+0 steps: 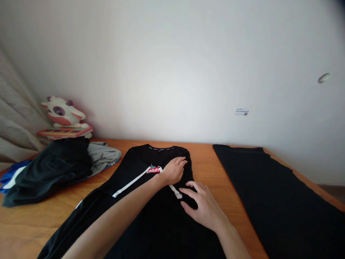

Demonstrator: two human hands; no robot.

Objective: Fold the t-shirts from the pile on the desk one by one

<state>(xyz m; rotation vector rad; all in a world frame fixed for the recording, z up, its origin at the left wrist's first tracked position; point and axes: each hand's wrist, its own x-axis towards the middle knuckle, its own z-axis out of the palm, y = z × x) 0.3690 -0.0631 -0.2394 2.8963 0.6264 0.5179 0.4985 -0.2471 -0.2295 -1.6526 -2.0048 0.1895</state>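
Observation:
A black long-sleeved shirt [151, 223] is spread on the wooden table, its neckline toward the wall. Two white strips and a red printed patch mark its chest. My left hand [174, 170] rests flat on the upper right of the chest, fingers stretched toward the shoulder. It partly covers the patch and one white strip. Lower down, my right hand [201, 205] is at the shirt's right side, thumb and fingers apart, close to the end of that strip. On the left a sleeve runs toward the near edge; the right sleeve is not clearly visible.
Folded black trousers or similar dark cloth [258, 194] lie along the right of the wooden table [215, 180]. At the left is a heap of clothes [59, 165] in black, grey and blue. Behind it stands a cow-shaped toy keyboard [64, 117], against the white wall [172, 72] beside a curtain [16, 108].

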